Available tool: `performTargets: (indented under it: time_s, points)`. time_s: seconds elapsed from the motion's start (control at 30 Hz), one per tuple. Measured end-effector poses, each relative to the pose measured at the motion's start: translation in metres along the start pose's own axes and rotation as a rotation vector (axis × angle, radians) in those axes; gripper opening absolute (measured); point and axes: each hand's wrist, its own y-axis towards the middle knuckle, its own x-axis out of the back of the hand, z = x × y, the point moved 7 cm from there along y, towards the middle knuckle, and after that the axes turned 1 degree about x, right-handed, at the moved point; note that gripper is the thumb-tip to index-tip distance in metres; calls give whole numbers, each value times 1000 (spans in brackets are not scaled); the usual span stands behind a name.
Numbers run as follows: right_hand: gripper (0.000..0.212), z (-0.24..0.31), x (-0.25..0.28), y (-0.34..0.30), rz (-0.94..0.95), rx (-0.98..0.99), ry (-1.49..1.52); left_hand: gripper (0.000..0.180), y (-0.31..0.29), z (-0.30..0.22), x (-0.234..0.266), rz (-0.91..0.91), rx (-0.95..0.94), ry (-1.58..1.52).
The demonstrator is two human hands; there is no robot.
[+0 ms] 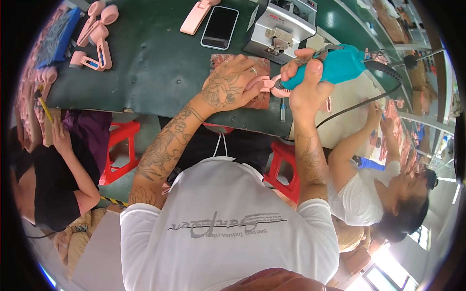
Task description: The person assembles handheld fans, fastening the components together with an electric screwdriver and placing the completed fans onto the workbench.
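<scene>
My right hand (310,85) is wrapped around a teal electric screwdriver (335,65), which lies almost level with its dark tip pointing left. That tip meets a pink plastic handle piece with a round end (265,85). My left hand (230,82) presses the piece down, thumb and fingers closed on its left part; much of the piece is hidden under the hand. Beneath them is a worn reddish pad (262,100) on the dark green table (160,63). A small screwdriver with a clear handle (283,111) lies by the table's near edge.
A grey metal machine (281,31) stands behind the pad, with a phone (220,27) to its left. Several pink pieces (99,39) lie near a blue tray (58,39) at far left. A black cable (388,87) loops at right. People work on both sides; red stools (121,150) stand below.
</scene>
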Motion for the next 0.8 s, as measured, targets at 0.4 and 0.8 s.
performTargets:
  time_s: [0.4,0.8]
  points:
    - [45,-20,4,-15,52,14,84,28,0,-15,8,-89,-80,15]
    - [41,-23,1,-18,24,84,32,24,3,-11,14,-97,-107,-4]
